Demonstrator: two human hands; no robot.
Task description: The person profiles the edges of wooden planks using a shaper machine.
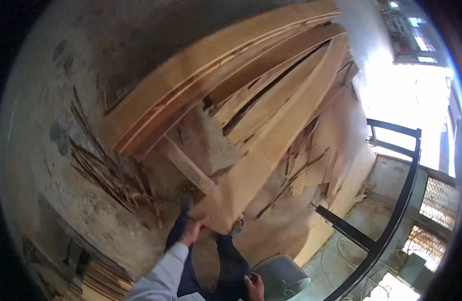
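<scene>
Evidently, in the head view, a long pale plank [263, 158] is being handled at its near end, which lies just before the wearer's legs; its far end is laid among other boards. Its near left corner is touched by the left grip [193, 232], but how tightly the fingers are closed cannot be told, since their undersides are hidden. The right grip [254, 287] is held low by the right leg, fingers loosely curled; whether anything is held in it cannot be told.

For good control, the corner should probably be backed by a full hold, with fingers well under the edge, and the opposite edge supported by the free hand. Splinters are best guarded against, and the wooden crosspiece [191, 163] beside the plank should be kept from snagging it.
</scene>
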